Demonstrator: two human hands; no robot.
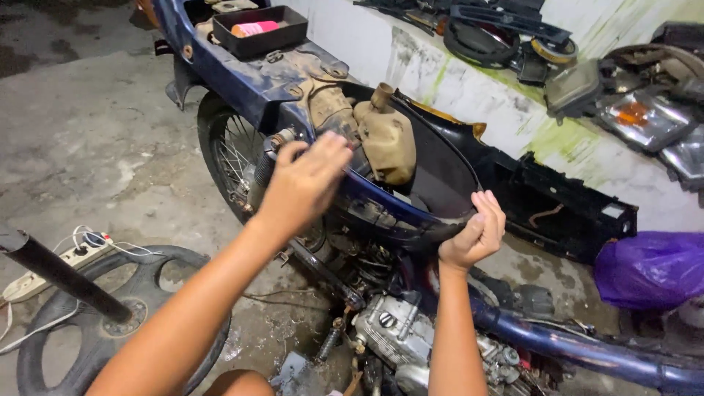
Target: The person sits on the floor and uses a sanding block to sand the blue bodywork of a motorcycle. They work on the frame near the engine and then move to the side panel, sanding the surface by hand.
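1. Beyond the left hand (304,180), up at the rear of the frame: a black open tray (258,33) holding a pink-and-orange roll (255,28).
2. Between both hands: a tan, grimy tank (386,139) with a short neck on top, seated inside the hollow of the bodywork.
3. Under the hands: a dark blue plastic body panel (411,213), curved, dusty and scuffed, black on the inside, sitting on a stripped motorcycle frame (572,345).
4. Left hand: fingers spread and blurred, laid over the panel's upper edge.
5. Right hand (475,235): curled tight around the panel's lower rim.
6. Below the right hand: bare engine (400,330).
7. Right of the right hand: purple bag (649,268).
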